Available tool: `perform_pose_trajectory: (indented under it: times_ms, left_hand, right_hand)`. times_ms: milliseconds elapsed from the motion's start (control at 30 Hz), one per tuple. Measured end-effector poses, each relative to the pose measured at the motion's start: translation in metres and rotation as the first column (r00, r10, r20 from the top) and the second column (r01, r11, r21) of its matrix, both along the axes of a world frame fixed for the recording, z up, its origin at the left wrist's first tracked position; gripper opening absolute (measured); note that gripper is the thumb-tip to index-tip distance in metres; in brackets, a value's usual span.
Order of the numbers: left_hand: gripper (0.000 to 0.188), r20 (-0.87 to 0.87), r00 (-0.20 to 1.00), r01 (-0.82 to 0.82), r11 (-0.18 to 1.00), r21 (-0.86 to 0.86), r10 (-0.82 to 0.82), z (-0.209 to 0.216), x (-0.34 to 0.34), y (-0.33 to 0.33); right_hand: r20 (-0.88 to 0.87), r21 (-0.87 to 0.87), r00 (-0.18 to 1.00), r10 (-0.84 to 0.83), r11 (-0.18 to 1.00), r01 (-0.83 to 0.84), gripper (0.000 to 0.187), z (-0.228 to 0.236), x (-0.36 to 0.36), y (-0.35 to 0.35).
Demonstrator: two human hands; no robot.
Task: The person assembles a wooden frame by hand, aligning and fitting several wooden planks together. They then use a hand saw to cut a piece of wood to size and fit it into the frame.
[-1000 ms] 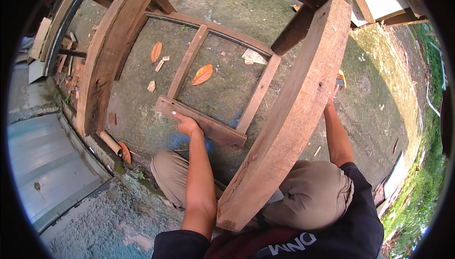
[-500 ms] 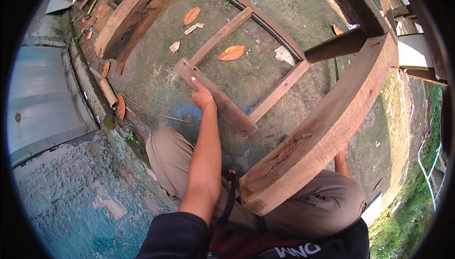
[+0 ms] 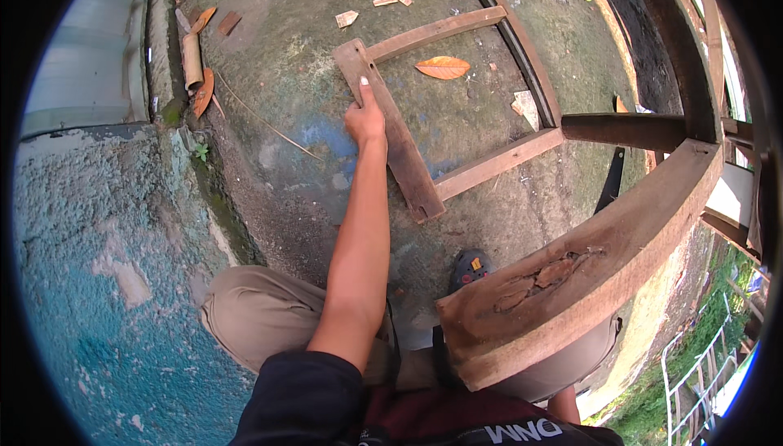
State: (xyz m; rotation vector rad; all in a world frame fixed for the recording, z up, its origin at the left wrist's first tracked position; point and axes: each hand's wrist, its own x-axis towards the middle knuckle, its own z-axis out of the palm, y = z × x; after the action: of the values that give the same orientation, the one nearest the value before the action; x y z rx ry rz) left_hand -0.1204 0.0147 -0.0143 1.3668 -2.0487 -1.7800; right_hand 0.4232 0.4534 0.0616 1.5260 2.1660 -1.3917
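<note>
1. Your left hand (image 3: 364, 118), frame centre-top, lies flat w/ fingers extended on the frame's end board (image 3: 391, 132), pressing not gripping; prob. to steady it on the concrete floor (image 3: 285, 71).
2. Right hand hidden behind the big beam (image 3: 587, 258), lower right; can't tell its state.

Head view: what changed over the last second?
The camera swung left, so the thick beam now sits lower right. The right hand, seen a second ago beyond that beam, is out of view. The left hand stays pressed on the end board of the wooden frame, which has not shifted on the concrete.
</note>
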Motion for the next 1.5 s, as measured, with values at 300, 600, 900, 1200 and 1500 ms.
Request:
perform_pose_trajectory:
  times_ms: [300, 600, 900, 1200, 1500]
  left_hand:
    - [0.086, -0.162, 0.982, -0.075, 0.985, 0.156, 0.100, 0.015, -0.005, -0.001]
    - [0.089, -0.120, 0.990, -0.013, 0.891, 0.454, 0.076, 0.059, 0.020, 0.011]
    - [0.090, -0.082, 0.992, -0.048, 0.892, 0.450, 0.095, 0.043, 0.019, -0.005]
    - [0.091, -0.068, 0.993, -0.058, 0.904, 0.423, 0.095, 0.037, 0.013, -0.004]
    - [0.092, -0.076, 0.993, -0.052, 0.929, 0.366, 0.086, 0.031, 0.004, 0.000]
  right_hand:
    - [-0.242, 0.125, 0.877, 0.414, 0.910, -0.395, 0.026, 0.025, -0.095, 0.022]
    - [-0.187, 0.332, 0.253, 0.949, 0.304, -0.893, 0.032, 0.114, -0.407, 0.036]
    - [-0.219, 0.426, -0.084, 0.972, 0.018, -0.905, 0.037, 0.122, -0.494, 0.015]
    - [-0.182, 0.486, -0.081, 0.980, 0.018, -0.874, 0.047, 0.129, -0.510, 0.013]
    - [-0.262, 0.398, 0.093, 0.961, 0.196, -0.896, 0.034, 0.144, -0.465, 0.034]
